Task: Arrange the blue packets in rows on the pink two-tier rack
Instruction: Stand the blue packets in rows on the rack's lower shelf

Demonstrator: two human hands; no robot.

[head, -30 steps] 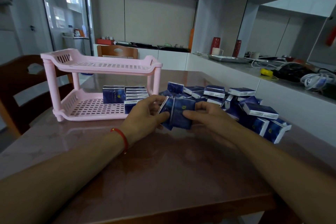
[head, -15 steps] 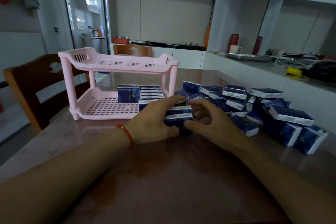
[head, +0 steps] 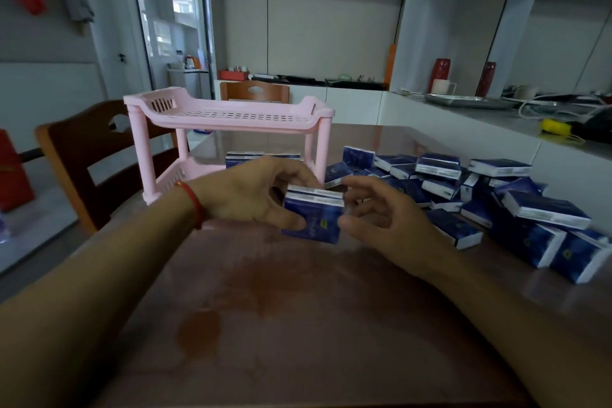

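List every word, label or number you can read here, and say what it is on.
None can be read.
Held blue packets: gold emblem and faint print, too blurred.
Loose packets in the pile: white edge print, too small.
Packets on the pink rack: lettering hidden and blurred.

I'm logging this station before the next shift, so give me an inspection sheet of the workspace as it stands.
Surface: brown glossy table, bare in front of the hands.
Job's things: pink rack, top tier bare, a few packets on the lower tier; loose pile of blue packets to its right.
Clutter: nothing seen on the table.
Grippers: left hand and right hand together hold a small stack of packets above the table.
Cables: white cable on the counter.
Surroundings: wooden chair, red vases, cabinets.
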